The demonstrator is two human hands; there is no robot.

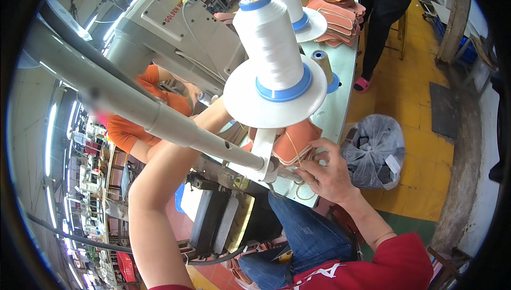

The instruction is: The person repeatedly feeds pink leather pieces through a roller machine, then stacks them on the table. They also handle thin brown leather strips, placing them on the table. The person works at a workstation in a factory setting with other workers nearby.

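Note:
A stack of orange, leather-like cut pieces (294, 142) lies on the pale table of a sewing machine, below the large white thread cone (269, 45). Around the stack runs a thin tan band (298, 158). My right hand (326, 172) is at the stack's near right corner, its thumb and fingers pinched on that band. My left forearm (159, 199) reaches up behind the metal thread-stand pole (207, 149). The cone's white plate (239, 103) covers my left hand, so its fingers are hidden.
More stacked orange pieces (335, 10) sit at the table's far end, near a small thread cone (322, 63). A clear plastic bag (375, 149) of dark items stands on the floor at right. A person in orange (138, 125) works at left; another person's legs (386, 18) show far right.

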